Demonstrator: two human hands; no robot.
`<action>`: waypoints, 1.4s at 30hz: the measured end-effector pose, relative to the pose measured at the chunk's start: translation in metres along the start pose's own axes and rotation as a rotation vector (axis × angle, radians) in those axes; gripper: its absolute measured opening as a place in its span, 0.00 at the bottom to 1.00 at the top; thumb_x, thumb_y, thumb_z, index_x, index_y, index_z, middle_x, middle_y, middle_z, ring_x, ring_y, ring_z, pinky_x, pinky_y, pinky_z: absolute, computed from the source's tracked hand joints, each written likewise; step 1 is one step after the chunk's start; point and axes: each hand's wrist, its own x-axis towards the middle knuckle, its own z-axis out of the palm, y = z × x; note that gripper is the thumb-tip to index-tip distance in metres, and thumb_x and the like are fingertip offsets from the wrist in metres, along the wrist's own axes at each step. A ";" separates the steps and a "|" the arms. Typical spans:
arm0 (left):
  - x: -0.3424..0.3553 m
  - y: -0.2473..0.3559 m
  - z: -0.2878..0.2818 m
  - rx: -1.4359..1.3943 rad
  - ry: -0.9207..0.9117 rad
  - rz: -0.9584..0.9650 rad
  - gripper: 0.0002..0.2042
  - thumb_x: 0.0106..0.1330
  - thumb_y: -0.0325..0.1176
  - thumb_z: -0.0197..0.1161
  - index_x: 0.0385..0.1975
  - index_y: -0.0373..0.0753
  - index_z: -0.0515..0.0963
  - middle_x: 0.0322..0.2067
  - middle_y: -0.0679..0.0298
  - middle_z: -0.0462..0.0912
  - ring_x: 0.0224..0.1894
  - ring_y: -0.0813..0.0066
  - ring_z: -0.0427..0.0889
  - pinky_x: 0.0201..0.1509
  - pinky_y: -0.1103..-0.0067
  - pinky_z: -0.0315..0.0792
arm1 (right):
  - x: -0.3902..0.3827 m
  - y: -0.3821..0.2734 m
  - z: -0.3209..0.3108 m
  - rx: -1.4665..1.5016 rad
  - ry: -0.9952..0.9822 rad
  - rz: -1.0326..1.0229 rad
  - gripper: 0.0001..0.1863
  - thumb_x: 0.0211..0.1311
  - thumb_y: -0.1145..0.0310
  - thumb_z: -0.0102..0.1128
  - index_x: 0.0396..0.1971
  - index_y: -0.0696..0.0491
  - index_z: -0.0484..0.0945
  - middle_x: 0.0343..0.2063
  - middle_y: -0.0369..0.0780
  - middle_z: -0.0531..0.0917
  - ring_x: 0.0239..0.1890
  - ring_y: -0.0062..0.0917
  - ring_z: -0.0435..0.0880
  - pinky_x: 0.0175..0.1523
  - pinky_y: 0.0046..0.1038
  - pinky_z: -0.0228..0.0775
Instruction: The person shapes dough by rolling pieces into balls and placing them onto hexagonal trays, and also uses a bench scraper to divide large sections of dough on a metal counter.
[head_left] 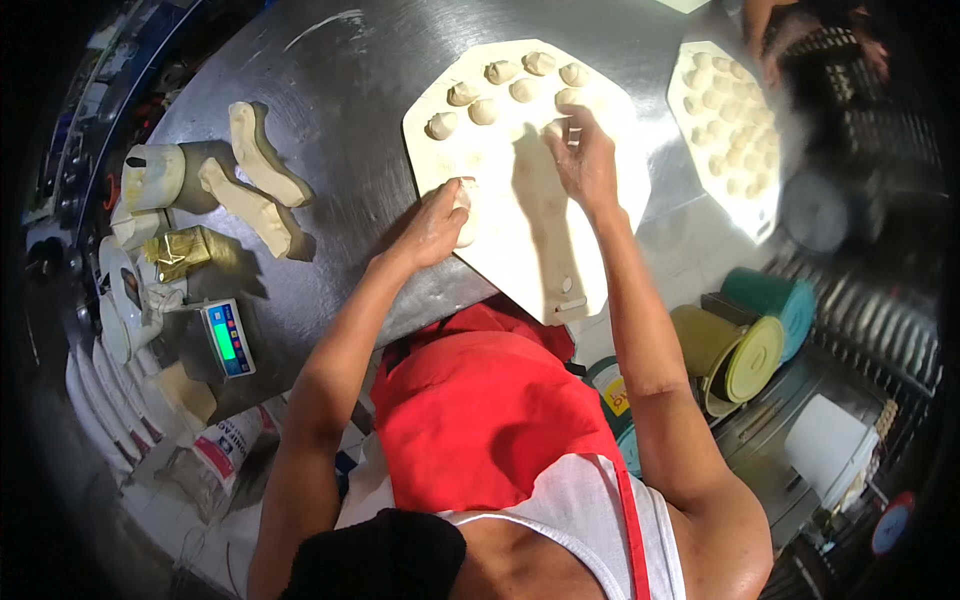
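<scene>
A pale octagonal board [480, 150] lies on the steel table and carries several small dough pieces [443, 125] toward its far side. My left hand [433, 222] is closed around a length of dough [463, 228] at the board's left edge. My right hand [585, 160] is over the board's right half, its fingers curled on a small pale dough piece [553, 130], partly hidden by them, just below the rows. Two longer dough strips [265, 160] [245, 210] lie on the steel to the left.
The steel table [330, 100] holds a digital scale [225, 338], a yellow wrapped block [182, 252] and containers [152, 175] at left. A second dough-covered board [725, 130] is at right, near another person's hand [868, 55]. Lidded buckets [750, 360] stand low at right.
</scene>
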 end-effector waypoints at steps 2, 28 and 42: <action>-0.002 -0.002 0.004 -0.058 0.020 0.048 0.32 0.81 0.29 0.55 0.82 0.34 0.55 0.67 0.46 0.78 0.75 0.60 0.71 0.79 0.71 0.61 | 0.015 0.020 0.001 0.025 -0.012 0.023 0.11 0.68 0.71 0.69 0.49 0.56 0.86 0.38 0.46 0.87 0.38 0.39 0.85 0.46 0.38 0.79; -0.042 0.066 0.003 0.454 0.034 0.432 0.15 0.72 0.34 0.58 0.30 0.27 0.82 0.32 0.35 0.85 0.41 0.33 0.86 0.48 0.52 0.80 | -0.086 -0.116 0.008 0.064 -0.104 0.140 0.14 0.71 0.62 0.64 0.36 0.60 0.80 0.19 0.38 0.81 0.21 0.21 0.76 0.29 0.31 0.72; 0.019 -0.004 0.044 -0.276 -0.070 -0.045 0.27 0.78 0.25 0.50 0.76 0.31 0.59 0.67 0.48 0.70 0.61 0.64 0.80 0.57 0.71 0.82 | 0.063 0.059 -0.058 -0.171 0.147 -0.028 0.13 0.67 0.68 0.67 0.48 0.55 0.88 0.46 0.52 0.85 0.46 0.46 0.87 0.56 0.42 0.79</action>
